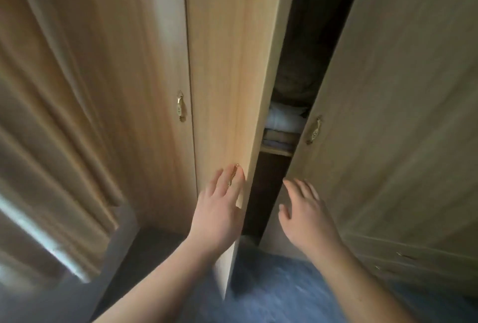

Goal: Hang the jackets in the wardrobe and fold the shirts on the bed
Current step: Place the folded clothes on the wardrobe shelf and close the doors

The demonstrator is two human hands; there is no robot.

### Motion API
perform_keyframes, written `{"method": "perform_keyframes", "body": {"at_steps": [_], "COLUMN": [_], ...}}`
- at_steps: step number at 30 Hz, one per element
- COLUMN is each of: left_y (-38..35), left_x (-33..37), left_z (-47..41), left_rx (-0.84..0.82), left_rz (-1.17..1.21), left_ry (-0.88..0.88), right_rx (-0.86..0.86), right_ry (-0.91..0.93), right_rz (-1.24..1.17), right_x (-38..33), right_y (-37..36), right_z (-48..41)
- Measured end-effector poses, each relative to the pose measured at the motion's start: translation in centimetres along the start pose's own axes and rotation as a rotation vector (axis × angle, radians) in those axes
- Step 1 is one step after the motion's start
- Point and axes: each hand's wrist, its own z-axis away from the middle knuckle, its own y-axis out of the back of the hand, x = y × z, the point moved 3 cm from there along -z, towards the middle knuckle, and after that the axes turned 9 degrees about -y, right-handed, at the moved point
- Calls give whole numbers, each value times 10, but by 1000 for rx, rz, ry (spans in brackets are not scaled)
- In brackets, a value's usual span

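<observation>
A light wooden wardrobe stands right in front of me. Its middle door (227,77) and right door (388,115) are ajar, with a dark gap between them. My left hand (219,206) lies flat with straight fingers on the middle door's lower edge, over its brass handle. With fingers spread, my right hand (305,209) rests on the right door's edge. Through the gap show dark hanging clothes (297,74) and folded light fabrics (284,121) on a shelf. No jacket or shirt is in either hand.
A third wardrobe door (144,90) on the left is closed and has a brass handle (180,109). The right door carries its own brass handle (314,130). Beige curtains (51,115) hang at far left. Blue carpet (271,291) covers the floor below.
</observation>
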Motion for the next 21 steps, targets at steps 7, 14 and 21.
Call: {"method": "perform_keyframes", "body": {"at_steps": [7, 14, 21], "left_y": [-79, -144, -165], "left_x": [36, 48, 46], "left_z": [-137, -238, -274], "left_rx": [-115, -137, -140], "left_rz": [15, -51, -93], "left_ry": [-95, 80, 154], "right_rx": [65, 87, 91], "right_ry": [-139, -131, -17], "right_rz": [6, -32, -81], "right_x": [82, 133, 148], "right_y": [11, 12, -7], "right_z": [-61, -159, -222]}}
